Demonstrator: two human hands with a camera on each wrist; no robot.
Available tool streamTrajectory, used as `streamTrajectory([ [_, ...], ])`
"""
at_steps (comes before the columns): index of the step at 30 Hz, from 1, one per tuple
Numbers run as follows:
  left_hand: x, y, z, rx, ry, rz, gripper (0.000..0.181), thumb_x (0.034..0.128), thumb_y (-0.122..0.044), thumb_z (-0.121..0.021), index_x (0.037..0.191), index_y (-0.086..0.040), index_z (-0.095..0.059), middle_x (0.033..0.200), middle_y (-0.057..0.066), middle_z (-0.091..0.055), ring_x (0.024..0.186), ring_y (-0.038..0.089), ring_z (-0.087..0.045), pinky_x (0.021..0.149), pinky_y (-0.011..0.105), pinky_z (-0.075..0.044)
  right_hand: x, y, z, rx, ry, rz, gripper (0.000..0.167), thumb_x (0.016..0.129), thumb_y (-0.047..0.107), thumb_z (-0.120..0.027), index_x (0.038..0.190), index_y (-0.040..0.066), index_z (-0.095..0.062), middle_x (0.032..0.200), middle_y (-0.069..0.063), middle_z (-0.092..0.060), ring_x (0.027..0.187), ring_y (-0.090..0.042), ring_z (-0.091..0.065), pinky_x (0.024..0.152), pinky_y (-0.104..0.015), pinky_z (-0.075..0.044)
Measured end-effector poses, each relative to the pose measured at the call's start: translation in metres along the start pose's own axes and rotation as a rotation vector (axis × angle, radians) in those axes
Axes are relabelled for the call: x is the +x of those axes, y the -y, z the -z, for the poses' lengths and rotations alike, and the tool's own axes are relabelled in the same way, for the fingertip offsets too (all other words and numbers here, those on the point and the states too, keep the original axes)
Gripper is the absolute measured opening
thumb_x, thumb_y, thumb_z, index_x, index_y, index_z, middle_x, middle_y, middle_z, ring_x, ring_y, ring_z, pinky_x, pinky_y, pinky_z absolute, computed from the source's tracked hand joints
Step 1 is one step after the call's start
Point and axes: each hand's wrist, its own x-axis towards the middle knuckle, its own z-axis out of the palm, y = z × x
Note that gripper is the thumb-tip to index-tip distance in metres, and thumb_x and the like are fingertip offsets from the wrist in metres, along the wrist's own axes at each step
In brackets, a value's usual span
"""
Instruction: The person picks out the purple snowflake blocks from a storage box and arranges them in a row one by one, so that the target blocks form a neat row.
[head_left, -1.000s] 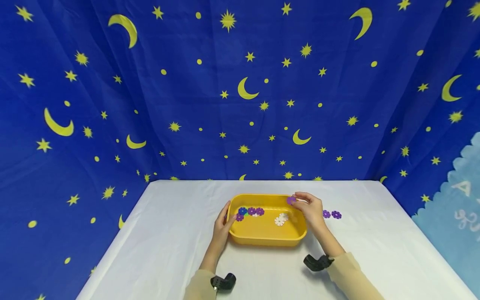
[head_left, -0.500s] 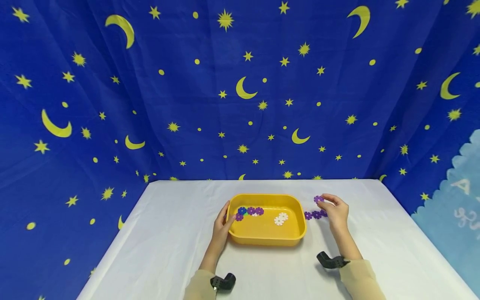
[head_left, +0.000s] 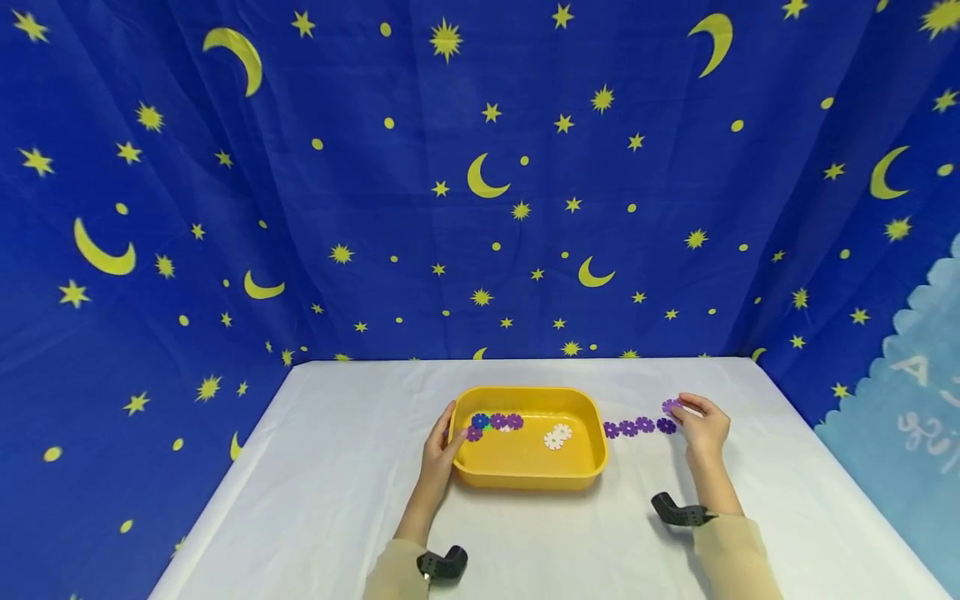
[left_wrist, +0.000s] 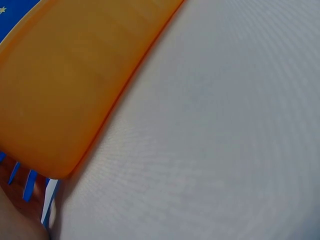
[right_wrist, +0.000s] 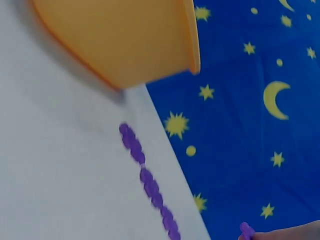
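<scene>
In the head view, a yellow plastic tub (head_left: 525,482) stands mid-table. My left hand (head_left: 437,457) grips its left wall, thumb over the rim and fingers outside. Inside lie purple snowflake discs (head_left: 514,422), a blue one (head_left: 480,421), white ones (head_left: 553,441) and a bit of green. To the right of the tub, my right hand (head_left: 707,427) pinches a purple snowflake disc (head_left: 670,407) between thumb and fingers, raised above the cloth. Below and left of it, several purple discs (head_left: 628,428) lie flat in a row running from the tub's right side.
White cloth (head_left: 315,500) covers the table. A blue curtain (head_left: 420,208) with yellow stars and moons hangs behind and at the sides. At the right edge is a light blue panel (head_left: 922,367) with white lettering. Black cameras (head_left: 678,510) are strapped to both wrists.
My right hand has moved from over the tub's right end out to the right, carrying the purple disc past the row. The left hand stays on the tub.
</scene>
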Motion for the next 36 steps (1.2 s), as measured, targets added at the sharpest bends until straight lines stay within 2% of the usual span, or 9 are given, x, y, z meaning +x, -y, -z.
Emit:
streamTrajectory([
  [6,0.000,0.000,0.001,-0.001,-0.001,0.006,0.060,0.0969,-0.025,-0.053,0.149,-0.007,-0.030,0.157,0.012,-0.028,0.147,0.030,-0.023,0.122,0.046,-0.017,0.009,-0.010,0.011,-0.016,-0.032,-0.026,0.044,0.077,-0.019,-0.059,0.069,0.024,-0.062,0.059,0.021,-0.059,0.058,0.009,-0.059,0.062,-0.009,-0.056],
  [8,0.000,0.000,0.001,-0.001,-0.001,0.007,0.058,0.0972,-0.023,-0.053,0.149,-0.007,-0.030,0.156,0.012,-0.028,0.146,0.030,-0.023,0.122,0.046,-0.017,0.011,-0.014,0.013,-0.027,-0.037,-0.042,0.036,0.077,-0.019,-0.058,0.076,0.016,-0.065,0.058,0.021,-0.058,0.057,0.009,-0.058,0.061,-0.009,-0.055],
  [11,0.001,0.000,0.001,0.003,-0.001,0.010,0.057,0.0974,-0.020,-0.052,0.149,-0.007,-0.030,0.156,0.012,-0.029,0.146,0.030,-0.024,0.122,0.046,-0.018,0.012,-0.019,0.015,-0.101,-0.058,-0.034,0.025,0.077,-0.018,-0.059,0.095,-0.002,-0.066,0.055,0.025,-0.055,0.056,0.012,-0.054,0.059,-0.005,-0.052],
  [12,0.001,0.000,0.001,0.003,-0.001,0.005,0.058,0.0973,-0.020,-0.052,0.149,-0.006,-0.030,0.156,0.013,-0.029,0.146,0.031,-0.024,0.122,0.046,-0.018,0.013,-0.021,0.016,-0.128,-0.065,-0.032,0.027,0.078,-0.017,-0.060,0.102,-0.007,-0.064,0.054,0.027,-0.054,0.056,0.013,-0.053,0.058,-0.004,-0.051],
  [15,0.001,0.000,0.001,0.000,0.000,0.012,0.059,0.0971,-0.023,-0.053,0.149,-0.006,-0.030,0.156,0.012,-0.029,0.146,0.030,-0.023,0.122,0.046,-0.018,0.012,-0.026,0.017,-0.197,-0.085,-0.005,0.035,0.078,-0.014,-0.060,0.113,-0.015,-0.059,0.053,0.031,-0.050,0.055,0.017,-0.049,0.056,-0.001,-0.046],
  [20,0.000,0.000,0.000,-0.007,0.003,0.005,0.057,0.0974,-0.020,-0.052,0.149,-0.008,-0.030,0.157,0.012,-0.028,0.147,0.030,-0.023,0.122,0.046,-0.017,0.012,-0.032,0.018,-0.217,-0.134,0.012,0.036,0.078,-0.013,-0.061,0.114,-0.015,-0.058,0.053,0.032,-0.046,0.053,0.018,-0.046,0.055,0.002,-0.043],
  [25,0.000,0.002,0.001,-0.008,0.014,-0.032,0.057,0.0975,-0.014,-0.050,0.149,-0.005,-0.028,0.157,0.013,-0.028,0.146,0.030,-0.024,0.121,0.044,-0.020,0.013,-0.033,0.017,-0.208,-0.134,0.005,0.037,0.077,-0.013,-0.061,0.114,-0.015,-0.058,0.054,0.031,-0.047,0.053,0.018,-0.046,0.055,0.001,-0.044],
  [31,-0.001,0.002,0.001,-0.010,0.017,-0.032,0.057,0.0977,-0.013,-0.050,0.150,-0.005,-0.028,0.157,0.013,-0.027,0.146,0.030,-0.024,0.120,0.043,-0.021,0.013,-0.033,0.017,-0.310,-0.166,0.054,0.029,0.083,-0.002,-0.060,0.109,-0.011,-0.064,0.057,0.030,-0.050,0.053,0.020,-0.042,0.055,0.002,-0.038],
  [36,-0.001,0.001,0.000,-0.014,0.013,-0.030,0.058,0.0975,-0.016,-0.051,0.150,-0.005,-0.028,0.157,0.013,-0.027,0.146,0.030,-0.024,0.120,0.043,-0.022,0.011,-0.031,0.017,-0.348,-0.204,0.034,0.028,0.085,0.003,-0.057,0.110,-0.007,-0.065,0.063,0.030,-0.043,0.061,0.016,-0.039,0.064,-0.004,-0.035],
])
